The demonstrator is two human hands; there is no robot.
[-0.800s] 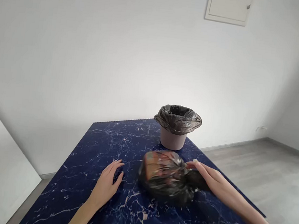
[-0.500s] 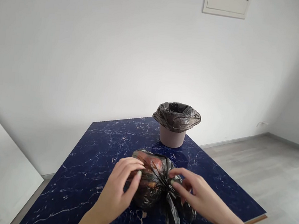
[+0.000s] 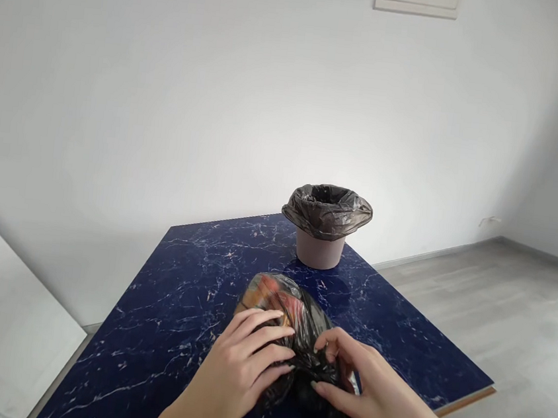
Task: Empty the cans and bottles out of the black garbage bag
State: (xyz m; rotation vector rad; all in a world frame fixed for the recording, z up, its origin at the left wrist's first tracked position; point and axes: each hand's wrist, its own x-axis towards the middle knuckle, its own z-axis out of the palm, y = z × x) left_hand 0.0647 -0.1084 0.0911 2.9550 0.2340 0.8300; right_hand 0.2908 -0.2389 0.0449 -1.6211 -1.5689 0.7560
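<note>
A filled black garbage bag (image 3: 313, 316) lies on the table in front of me. Orange and red contents show through its thin plastic, but I cannot make out what they are. Across its left side, my left hand (image 3: 246, 358) rests with fingers spread over the plastic, its thumb hidden. On the other side, my right hand (image 3: 359, 374) has its fingers curled into the bunched plastic, with index finger and thumb apart. Part of the bag's loose end is hidden behind that hand.
Behind the bag, a pinkish bin (image 3: 319, 252) lined with a black bag (image 3: 327, 224) stands on the blue marble-patterned table (image 3: 192, 273). A white panel (image 3: 3, 319) is at the left. The table's right edge (image 3: 463, 402) overlooks a grey floor.
My left hand has moved right and down onto the bag, its fingers now spread over it. The bag has turned, and its knotted middle and hanging strip are no longer plainly seen.
</note>
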